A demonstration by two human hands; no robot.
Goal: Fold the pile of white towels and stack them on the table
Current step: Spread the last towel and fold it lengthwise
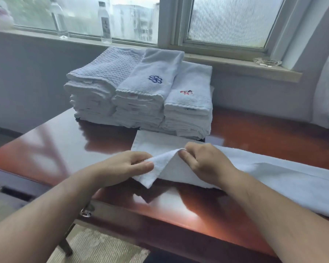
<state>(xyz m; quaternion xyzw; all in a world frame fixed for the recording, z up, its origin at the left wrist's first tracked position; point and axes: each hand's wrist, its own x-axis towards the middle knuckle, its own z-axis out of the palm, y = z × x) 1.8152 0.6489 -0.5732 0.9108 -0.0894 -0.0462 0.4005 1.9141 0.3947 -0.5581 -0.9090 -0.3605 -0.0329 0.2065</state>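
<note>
A long white towel [273, 173] lies across the glossy reddish-brown table [68, 141], running from the middle of the tabletop off toward the right edge of the view. Both hands work at its left end. The left hand [125, 166] pinches the towel's edge between thumb and fingers, with a loose corner hanging down over the table's front part just below it. The right hand [203, 160] has its fingers curled round a raised fold of the same towel, lifted into a small peak between the two hands (the fingertips themselves are partly tucked under the cloth). Beyond the hands, a flat section of the towel reaches back until it touches the foot of the folded stacks.

Three stacks of folded white towels [137, 95] stand side by side at the far side of the table, touching one another. The left stack is topped by a towel with a waffle-like texture, the middle by one with a blue embroidered flower, the right and lowest by one with a small red motif.

Behind them, on the windowsill [235, 63], stand two clear plastic bottles [104, 21] and, far right, a glass ashtray [267, 61].
</note>
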